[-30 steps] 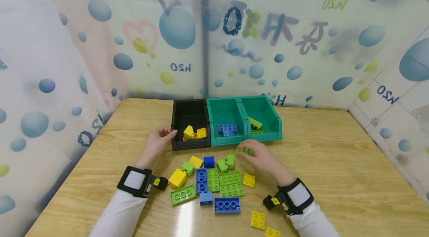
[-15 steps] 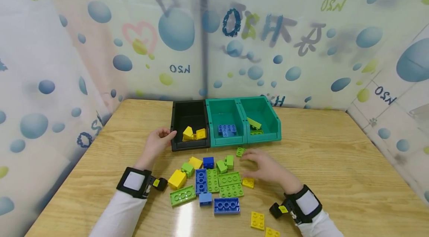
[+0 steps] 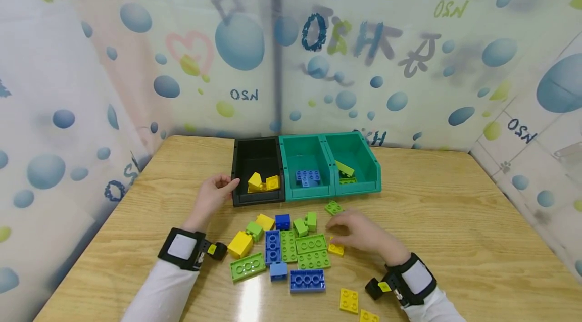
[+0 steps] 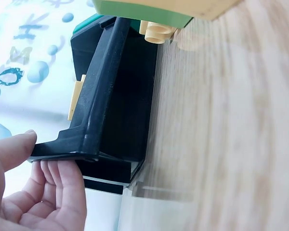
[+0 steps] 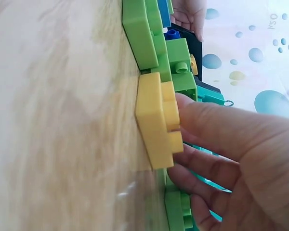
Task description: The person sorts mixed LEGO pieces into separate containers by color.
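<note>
In the head view my left hand (image 3: pixel 213 198) grips the left rim of the black bin (image 3: pixel 235 160); the left wrist view shows the thumb above the rim and curled fingers beneath. My right hand (image 3: pixel 361 233) hovers over a yellow square brick (image 3: pixel 336 250), its thumb at the brick's far edge. From the right wrist, the relaxed fingers reach behind that brick, and whether they touch it I cannot tell. A small green brick (image 3: pixel 334 207) lies just beyond the right hand, before the teal bins (image 3: pixel 318 192).
Yellow pieces (image 3: pixel 256 181) lie in the black bin, blue bricks (image 3: pixel 307 177) in the middle one, green pieces (image 3: pixel 344 168) in the right one. Loose green, blue and yellow bricks cover the table's middle, with a yellow plate (image 3: pixel 349 301) near the front.
My right hand has let go of the small green brick in front of the bins and come back toward me to the yellow square brick. The left hand has stayed on the black bin's rim.
</note>
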`<state>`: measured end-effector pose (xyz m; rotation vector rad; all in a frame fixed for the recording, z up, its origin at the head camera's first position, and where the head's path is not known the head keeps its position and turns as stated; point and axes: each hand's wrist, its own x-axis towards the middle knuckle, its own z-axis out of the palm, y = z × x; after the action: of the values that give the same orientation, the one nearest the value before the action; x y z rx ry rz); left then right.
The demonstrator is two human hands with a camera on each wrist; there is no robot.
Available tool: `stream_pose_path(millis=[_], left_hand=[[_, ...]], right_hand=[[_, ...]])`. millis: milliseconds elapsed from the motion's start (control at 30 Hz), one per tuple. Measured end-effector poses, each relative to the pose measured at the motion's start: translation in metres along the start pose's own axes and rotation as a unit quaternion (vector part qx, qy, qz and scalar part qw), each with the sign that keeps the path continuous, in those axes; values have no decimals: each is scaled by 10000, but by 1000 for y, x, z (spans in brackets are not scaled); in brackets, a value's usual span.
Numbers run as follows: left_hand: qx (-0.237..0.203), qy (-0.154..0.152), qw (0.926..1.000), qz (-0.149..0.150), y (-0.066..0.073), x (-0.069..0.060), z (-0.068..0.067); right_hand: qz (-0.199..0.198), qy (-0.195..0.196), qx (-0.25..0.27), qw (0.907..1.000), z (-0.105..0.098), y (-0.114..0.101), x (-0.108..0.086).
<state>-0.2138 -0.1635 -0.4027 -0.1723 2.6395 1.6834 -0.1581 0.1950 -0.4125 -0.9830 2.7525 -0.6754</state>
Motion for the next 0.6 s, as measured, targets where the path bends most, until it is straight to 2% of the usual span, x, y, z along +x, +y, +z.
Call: stream_pose_path(millis=[133,333,600], left_hand=[[8,27,10000,8,-1,0,1],[20,30,10000,6,-1,1,1],[14,15,10000,53,-1,0,0]], right_hand=[[-36,-72,76,9999,-1,-2,0],[-147,10,71,9999,0,-5,1],[-61,187,214,9996,0,-5,1]])
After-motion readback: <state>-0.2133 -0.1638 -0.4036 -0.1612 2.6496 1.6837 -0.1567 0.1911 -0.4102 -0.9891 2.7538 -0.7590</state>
